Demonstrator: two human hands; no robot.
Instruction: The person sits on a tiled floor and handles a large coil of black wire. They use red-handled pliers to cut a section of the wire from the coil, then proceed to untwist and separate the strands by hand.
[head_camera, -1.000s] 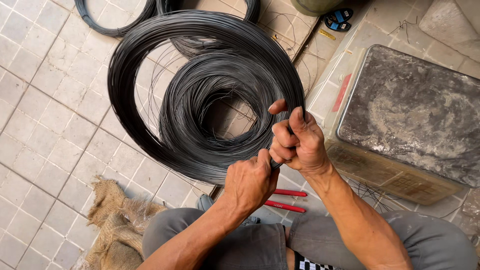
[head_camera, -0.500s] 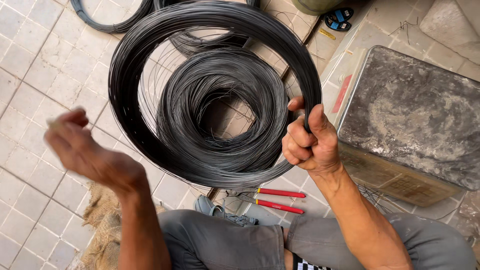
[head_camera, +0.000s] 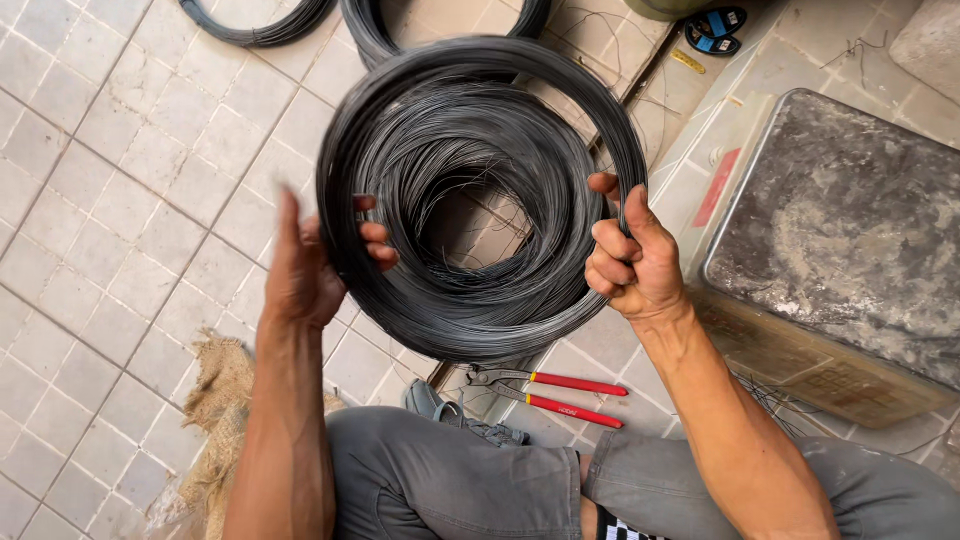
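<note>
A large coil of dark steel wire (head_camera: 470, 300) is held up in front of me over the tiled floor. My left hand (head_camera: 310, 265) grips its left side, fingers curled around the bundle. Its right rim is clasped by my right hand (head_camera: 630, 260), thumb up. The coil stands tilted, with thinner loose loops toward its centre. Below it, pliers with red handles (head_camera: 560, 392) lie on the floor by my knees.
A metal-topped weighing scale (head_camera: 830, 250) stands at the right. More wire coils (head_camera: 260, 25) lie at the top. Burlap sacking (head_camera: 215, 400) is at my lower left. A shoe (head_camera: 450, 415) sits near my grey trousers.
My left hand left the coil's bottom, swung out to the left, then came back and took hold of the coil's left side. The coil shifted right and closer.
</note>
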